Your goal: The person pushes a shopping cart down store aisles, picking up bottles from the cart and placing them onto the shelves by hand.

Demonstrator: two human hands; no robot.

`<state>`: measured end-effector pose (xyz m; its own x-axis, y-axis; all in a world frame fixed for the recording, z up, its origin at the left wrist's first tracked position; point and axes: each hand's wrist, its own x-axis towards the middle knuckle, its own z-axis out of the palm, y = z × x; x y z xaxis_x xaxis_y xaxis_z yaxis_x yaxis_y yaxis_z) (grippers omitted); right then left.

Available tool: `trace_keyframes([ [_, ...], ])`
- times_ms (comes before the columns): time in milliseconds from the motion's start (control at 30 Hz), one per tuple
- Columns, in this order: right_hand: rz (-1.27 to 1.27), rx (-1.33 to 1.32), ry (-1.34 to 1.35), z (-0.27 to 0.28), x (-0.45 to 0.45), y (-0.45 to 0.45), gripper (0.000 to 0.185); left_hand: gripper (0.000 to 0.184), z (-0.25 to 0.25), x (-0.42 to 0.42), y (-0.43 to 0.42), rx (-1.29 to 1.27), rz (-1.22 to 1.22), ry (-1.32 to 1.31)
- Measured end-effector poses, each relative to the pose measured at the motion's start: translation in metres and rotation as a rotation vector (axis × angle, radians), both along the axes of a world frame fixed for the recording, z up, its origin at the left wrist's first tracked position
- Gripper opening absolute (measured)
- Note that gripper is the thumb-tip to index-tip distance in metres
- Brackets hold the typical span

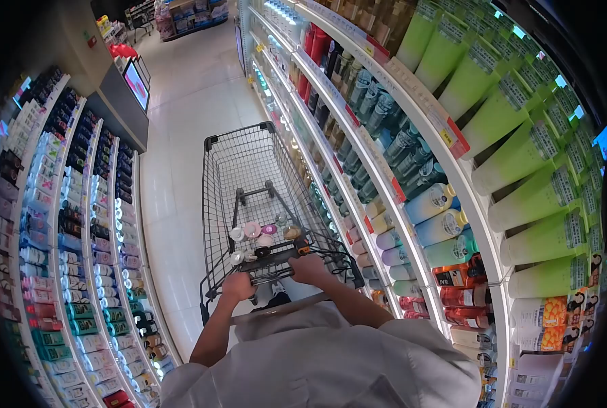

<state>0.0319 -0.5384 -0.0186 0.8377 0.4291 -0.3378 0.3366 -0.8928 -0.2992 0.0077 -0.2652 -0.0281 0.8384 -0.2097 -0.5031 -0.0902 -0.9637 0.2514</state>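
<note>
A wire shopping cart (239, 170) stands in front of me in the aisle. My left hand (237, 286) is closed round the left part of its handle. Further right, my right hand (309, 269) grips the same handle. Several small containers lie in the near end of the cart, among them a pink-lidded one (252, 230), a purple one (268, 229) and a brownish one (291, 232). The far part of the basket shows bare wire mesh.
Shelves of bottles (79, 224) line the left side. A tall shelf (483, 224) with green tubes (514, 95) and other bottles runs close along the right. Ahead are a pillar (116, 88) with a screen (137, 83) and the pale tiled floor (174, 136).
</note>
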Motion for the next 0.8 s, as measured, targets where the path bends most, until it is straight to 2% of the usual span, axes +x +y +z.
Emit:
trace_keyframes([
  [467,0.035,0.028,-0.108,-0.006,0.155,0.042,0.031,0.028,0.007,0.158,0.044,0.000,0.004,-0.047],
  [800,0.033,0.014,-0.061,-0.007,0.278,0.071,0.030,0.024,0.019,0.276,0.068,0.034,0.026,-0.031],
])
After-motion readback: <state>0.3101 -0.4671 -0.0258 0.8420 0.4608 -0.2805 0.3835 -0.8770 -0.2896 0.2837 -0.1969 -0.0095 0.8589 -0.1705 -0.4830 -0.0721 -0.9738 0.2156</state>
